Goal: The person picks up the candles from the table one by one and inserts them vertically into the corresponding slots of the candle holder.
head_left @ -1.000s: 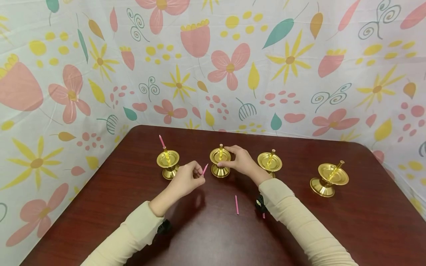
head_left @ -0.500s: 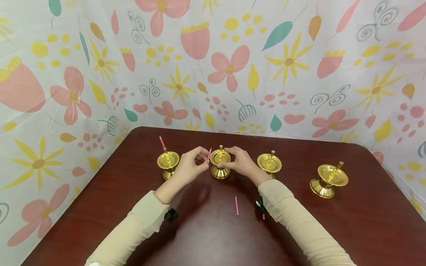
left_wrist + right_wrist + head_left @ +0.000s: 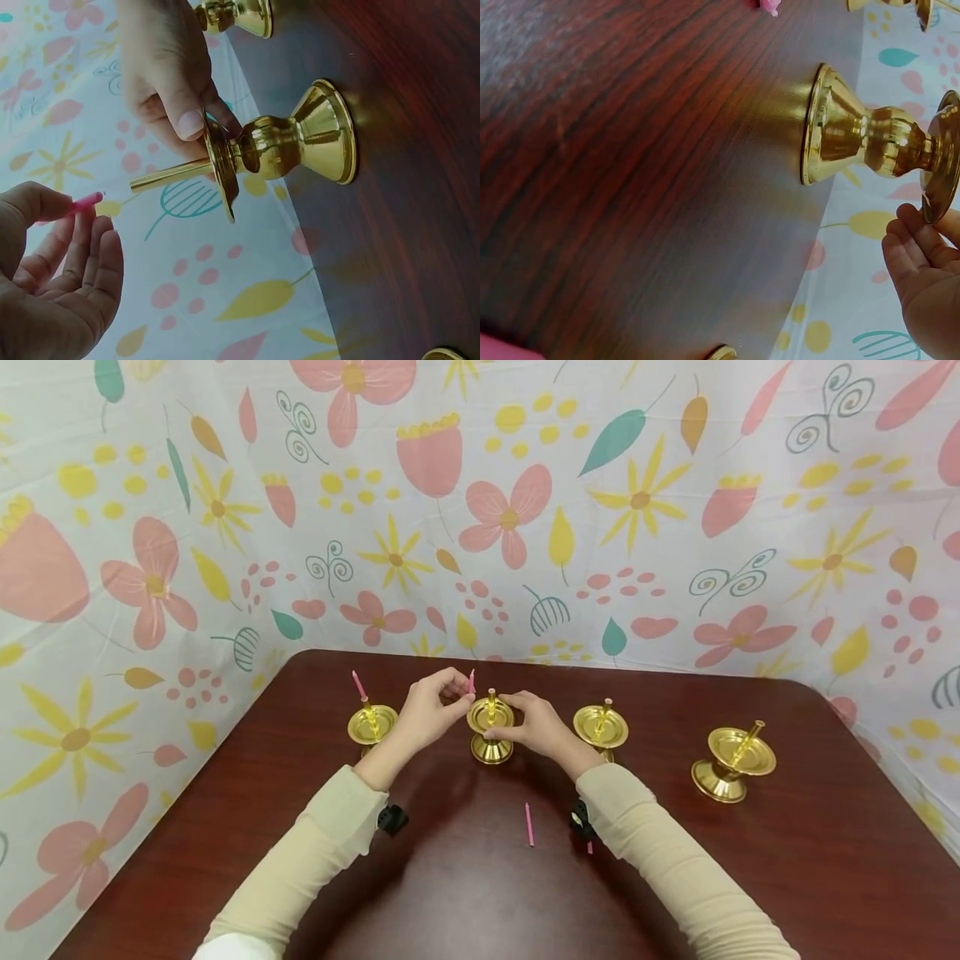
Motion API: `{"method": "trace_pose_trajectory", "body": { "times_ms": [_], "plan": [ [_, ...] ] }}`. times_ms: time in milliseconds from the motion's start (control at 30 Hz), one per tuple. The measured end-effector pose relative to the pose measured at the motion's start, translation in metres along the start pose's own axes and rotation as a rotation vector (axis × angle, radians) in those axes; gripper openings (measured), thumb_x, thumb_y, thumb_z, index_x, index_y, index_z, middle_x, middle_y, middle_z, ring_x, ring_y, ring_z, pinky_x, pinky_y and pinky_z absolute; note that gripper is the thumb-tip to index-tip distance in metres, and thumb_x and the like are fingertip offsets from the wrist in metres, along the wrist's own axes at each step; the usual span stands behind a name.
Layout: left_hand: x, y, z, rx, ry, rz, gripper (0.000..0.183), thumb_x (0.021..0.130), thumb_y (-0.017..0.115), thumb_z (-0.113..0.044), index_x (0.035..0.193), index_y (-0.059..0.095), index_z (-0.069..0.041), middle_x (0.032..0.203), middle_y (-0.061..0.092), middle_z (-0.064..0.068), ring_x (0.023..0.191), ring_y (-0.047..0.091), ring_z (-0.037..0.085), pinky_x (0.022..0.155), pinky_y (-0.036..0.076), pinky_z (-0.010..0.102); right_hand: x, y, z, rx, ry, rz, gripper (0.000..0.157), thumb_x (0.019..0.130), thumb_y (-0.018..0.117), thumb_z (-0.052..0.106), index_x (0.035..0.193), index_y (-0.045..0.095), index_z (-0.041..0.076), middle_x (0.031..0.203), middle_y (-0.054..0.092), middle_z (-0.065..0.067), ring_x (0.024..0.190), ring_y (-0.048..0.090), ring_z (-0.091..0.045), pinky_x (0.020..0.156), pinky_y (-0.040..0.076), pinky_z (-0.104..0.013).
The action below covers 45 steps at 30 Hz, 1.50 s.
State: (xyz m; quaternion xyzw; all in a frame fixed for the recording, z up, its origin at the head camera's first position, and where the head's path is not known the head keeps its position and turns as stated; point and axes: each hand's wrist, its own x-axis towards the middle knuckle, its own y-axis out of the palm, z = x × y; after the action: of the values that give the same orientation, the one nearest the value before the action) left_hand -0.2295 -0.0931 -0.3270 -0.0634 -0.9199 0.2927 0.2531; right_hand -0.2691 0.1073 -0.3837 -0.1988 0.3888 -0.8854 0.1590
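Observation:
My left hand (image 3: 435, 706) pinches a short pink candle (image 3: 471, 682) between thumb and fingertips, just left of a brass candle holder's tube. In the left wrist view, a small gap separates the candle (image 3: 88, 201) from the end of that tube (image 3: 169, 175). The brass candle holder (image 3: 491, 750) stands upright on the table, its tube without a candle. From the right side, my right hand (image 3: 543, 727) grips the rim of its dish, thumb on the near edge. In the right wrist view the fingers (image 3: 922, 244) touch the dish's edge.
Left of my hands, another brass holder (image 3: 372, 723) bears a leaning pink candle (image 3: 360, 686). Two more holders stand to the right, one (image 3: 602, 725) partly behind my right forearm, one (image 3: 731, 760) farther out. A loose pink candle (image 3: 529, 824) lies in front; another (image 3: 589, 847) shows by the right sleeve.
My left hand has moved right and away from me with the candle, which has risen from low between the holders to beside the tube's top. The right hand keeps its grip.

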Motion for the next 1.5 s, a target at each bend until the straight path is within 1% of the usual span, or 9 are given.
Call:
{"method": "trace_pose_trajectory", "body": {
  "times_ms": [133,233,367,467,767,900,1133,1367,1500],
  "plan": [
    [0.006,0.002,0.001,-0.013,-0.007,0.006,0.006,0.089,0.062,-0.008,0.091,0.062,-0.002,0.086,0.068,0.011,0.081,0.063,0.022,0.073,0.049,0.03,-0.001,0.0,0.0,0.002,0.0,-0.004,0.07,0.076,0.08,0.031,0.128,0.054,-0.008,0.119,0.06,-0.021,0.111,0.057,-0.032,0.094,0.046,-0.045],
    [0.011,0.004,0.003,-0.019,-0.003,0.004,0.008,0.09,0.062,-0.01,0.092,0.062,-0.002,0.086,0.068,0.011,0.079,0.063,0.021,0.072,0.049,0.029,0.0,0.0,0.0,0.005,-0.001,-0.005,0.07,0.076,0.08,0.03,0.128,0.054,-0.008,0.118,0.061,-0.02,0.108,0.057,-0.031,0.092,0.047,-0.044],
    [0.019,0.007,0.004,-0.027,-0.005,0.009,0.009,0.091,0.062,-0.012,0.093,0.062,-0.002,0.087,0.068,0.011,0.079,0.063,0.022,0.071,0.05,0.03,0.0,0.0,0.001,0.007,-0.002,-0.004,0.07,0.076,0.08,0.031,0.129,0.054,-0.007,0.117,0.061,-0.02,0.106,0.057,-0.029,0.089,0.047,-0.043],
    [0.023,0.009,0.004,-0.028,-0.01,0.016,0.01,0.091,0.062,-0.012,0.093,0.062,-0.002,0.088,0.068,0.012,0.08,0.063,0.022,0.072,0.05,0.031,0.0,0.0,0.001,0.004,-0.003,-0.004,0.07,0.076,0.08,0.031,0.129,0.054,-0.007,0.117,0.061,-0.019,0.107,0.057,-0.03,0.09,0.047,-0.043],
    [0.033,0.016,0.008,-0.026,-0.011,0.027,0.011,0.092,0.062,-0.014,0.095,0.063,-0.003,0.09,0.069,0.012,0.082,0.064,0.023,0.074,0.052,0.033,-0.001,0.0,0.001,-0.003,-0.028,-0.015,0.068,0.076,0.08,0.029,0.127,0.055,-0.008,0.115,0.062,-0.019,0.102,0.058,-0.029,0.086,0.048,-0.042],
    [0.035,0.018,0.009,-0.032,-0.016,0.032,0.012,0.092,0.062,-0.014,0.095,0.063,-0.003,0.09,0.069,0.013,0.082,0.064,0.023,0.074,0.052,0.033,-0.001,0.0,0.001,0.006,-0.027,-0.027,0.068,0.075,0.081,0.028,0.126,0.056,-0.008,0.114,0.062,-0.019,0.101,0.058,-0.029,0.086,0.048,-0.043],
    [0.036,0.02,0.012,-0.051,-0.013,0.041,0.01,0.092,0.062,-0.012,0.094,0.062,-0.003,0.087,0.069,0.012,0.08,0.064,0.022,0.072,0.051,0.03,0.0,0.001,-0.001,-0.002,-0.061,-0.027,0.067,0.076,0.08,0.029,0.125,0.056,-0.009,0.114,0.062,-0.02,0.103,0.058,-0.03,0.088,0.048,-0.044],
    [0.037,0.02,0.015,-0.061,0.014,0.039,0.009,0.091,0.063,-0.011,0.094,0.063,-0.003,0.086,0.069,0.012,0.079,0.064,0.022,0.072,0.052,0.03,0.0,-0.001,0.0,0.006,-0.038,-0.018,0.067,0.075,0.081,0.028,0.126,0.056,-0.008,0.116,0.062,-0.02,0.106,0.058,-0.031,0.092,0.047,-0.044],
    [0.038,0.02,0.016,-0.067,0.026,0.045,0.009,0.091,0.063,-0.011,0.093,0.063,-0.002,0.085,0.069,0.012,0.079,0.064,0.022,0.072,0.052,0.031,0.0,-0.001,0.0,0.004,-0.039,-0.019,0.067,0.076,0.081,0.028,0.126,0.056,-0.008,0.116,0.062,-0.021,0.107,0.058,-0.031,0.093,0.047,-0.045]
  ]
}}
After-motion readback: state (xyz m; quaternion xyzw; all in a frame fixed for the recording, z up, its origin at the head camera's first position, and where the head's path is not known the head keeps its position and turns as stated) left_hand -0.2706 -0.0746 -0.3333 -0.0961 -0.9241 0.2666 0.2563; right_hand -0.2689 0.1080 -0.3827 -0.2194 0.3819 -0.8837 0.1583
